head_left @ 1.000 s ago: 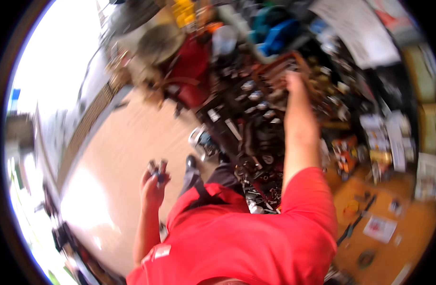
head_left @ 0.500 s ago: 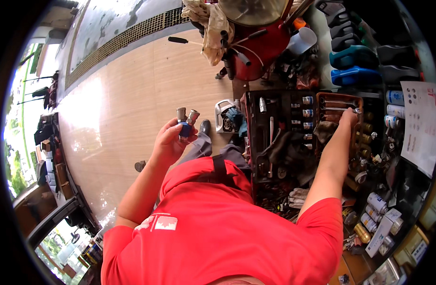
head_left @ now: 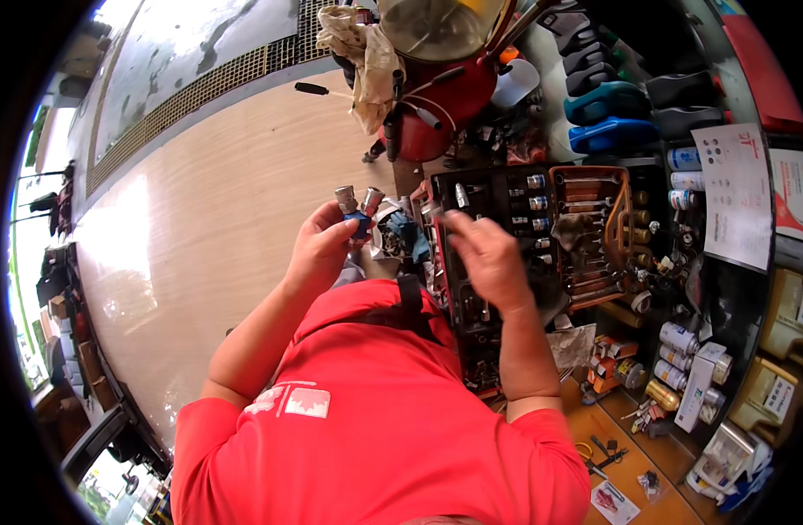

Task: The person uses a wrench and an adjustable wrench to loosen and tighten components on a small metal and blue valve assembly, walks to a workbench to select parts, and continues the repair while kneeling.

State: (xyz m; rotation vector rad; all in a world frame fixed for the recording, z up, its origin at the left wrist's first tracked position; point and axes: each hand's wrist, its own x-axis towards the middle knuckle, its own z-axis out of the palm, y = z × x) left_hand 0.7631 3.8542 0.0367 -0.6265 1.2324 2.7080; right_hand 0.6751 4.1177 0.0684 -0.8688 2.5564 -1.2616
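My left hand (head_left: pixel 323 245) is closed around a blue air-hose splitter (head_left: pixel 360 226); two silver metal couplings stick up from it. Over the near part of a black socket case (head_left: pixel 448 302) hovers my right hand (head_left: pixel 489 258), blurred by motion, its fingers pointing left toward the splitter. Whether anything is between those fingers cannot be made out. Silver sockets (head_left: pixel 536 182) sit in the case below. Just right of it lies an orange-brown tray (head_left: pixel 627 210) of wrenches (head_left: pixel 587 197), with a dark cloth bundle (head_left: pixel 572 229) on it.
A white jug-like container (head_left: pixel 386 241) with a blue rag (head_left: pixel 406 236) stands on the floor left of the case. Beyond is a red drum-shaped machine (head_left: pixel 428 131) with a beige cloth (head_left: pixel 362 61). Bottles (head_left: pixel 607 105) and spray cans (head_left: pixel 681 179) line the right side.
My right hand has left the wrench tray and swung left across the socket case, nearer my left hand. My left hand keeps its hold on the splitter. The view has shifted rightward.
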